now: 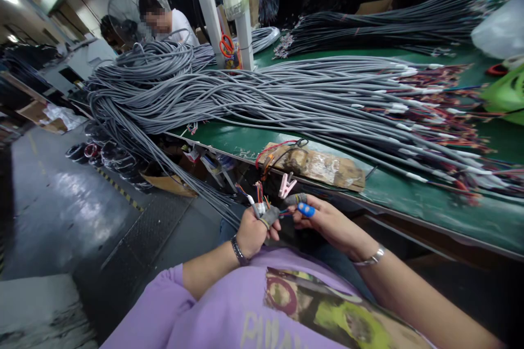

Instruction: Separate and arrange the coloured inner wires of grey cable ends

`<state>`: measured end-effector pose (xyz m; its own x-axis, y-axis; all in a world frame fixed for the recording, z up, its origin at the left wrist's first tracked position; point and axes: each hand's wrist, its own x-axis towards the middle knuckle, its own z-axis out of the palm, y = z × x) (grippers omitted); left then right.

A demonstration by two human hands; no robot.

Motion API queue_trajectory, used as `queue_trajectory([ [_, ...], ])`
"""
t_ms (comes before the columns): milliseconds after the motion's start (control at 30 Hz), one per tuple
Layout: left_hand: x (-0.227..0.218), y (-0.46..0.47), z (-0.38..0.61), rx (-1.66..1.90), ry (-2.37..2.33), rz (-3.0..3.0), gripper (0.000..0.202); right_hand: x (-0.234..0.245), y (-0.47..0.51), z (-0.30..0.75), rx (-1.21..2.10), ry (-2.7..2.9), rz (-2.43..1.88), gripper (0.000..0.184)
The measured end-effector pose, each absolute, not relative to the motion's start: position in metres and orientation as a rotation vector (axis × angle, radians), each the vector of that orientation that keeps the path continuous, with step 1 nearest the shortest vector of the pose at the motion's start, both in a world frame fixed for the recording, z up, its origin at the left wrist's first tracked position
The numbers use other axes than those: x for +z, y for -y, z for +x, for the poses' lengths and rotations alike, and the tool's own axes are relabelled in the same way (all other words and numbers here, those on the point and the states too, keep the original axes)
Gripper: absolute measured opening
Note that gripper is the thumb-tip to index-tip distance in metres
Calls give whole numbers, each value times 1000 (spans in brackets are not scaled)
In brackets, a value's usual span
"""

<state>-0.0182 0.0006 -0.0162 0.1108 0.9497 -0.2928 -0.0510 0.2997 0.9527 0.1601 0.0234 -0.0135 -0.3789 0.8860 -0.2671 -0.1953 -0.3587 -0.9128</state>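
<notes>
My left hand (252, 232) is closed around the end of a grey cable (213, 196), whose coloured wires (258, 192) and a small white connector stick up above my fist. My right hand (327, 223) sits just to the right, pinching one wire between fingertips. Grey tape wraps its index finger and a blue cap (306, 209) covers another fingertip. Both hands are held in front of the green workbench (429, 204), over my lap.
A big pile of grey cables (254, 87) with stripped coloured ends (442, 114) covers the bench. A pink clip (286, 184) and a taped cardboard pad (323, 166) sit at its near edge. Orange scissors (226, 44) hang on a white post. Another person (166, 19) sits at back left.
</notes>
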Motion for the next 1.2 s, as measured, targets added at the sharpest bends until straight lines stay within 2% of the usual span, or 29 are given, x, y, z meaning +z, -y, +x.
queue_trajectory([
  [267, -24, 0, -16, 974, -1157, 970, 46, -12, -8, 131, 1469, 1168, -1114, 30],
  [467, -14, 5, -21, 731, -1108, 1132, 54, -3, -8, 126, 1686, 1140, -1053, 36],
  [567, -14, 8, -21, 767, -1125, 1165, 53, -4, -11, 124, 1702, 1147, -1074, 39],
  [833, -29, 5, -20, 1044, -1164, 918, 48, -15, -15, 131, 1494, 1204, -1212, 40],
  [1100, -25, 1, -19, 1142, -1161, 767, 44, -17, -9, 132, 1556, 1254, -1093, 34],
  [1200, -18, 0, -21, 1134, -1132, 752, 46, -20, -12, 138, 1661, 1096, -1043, 38],
])
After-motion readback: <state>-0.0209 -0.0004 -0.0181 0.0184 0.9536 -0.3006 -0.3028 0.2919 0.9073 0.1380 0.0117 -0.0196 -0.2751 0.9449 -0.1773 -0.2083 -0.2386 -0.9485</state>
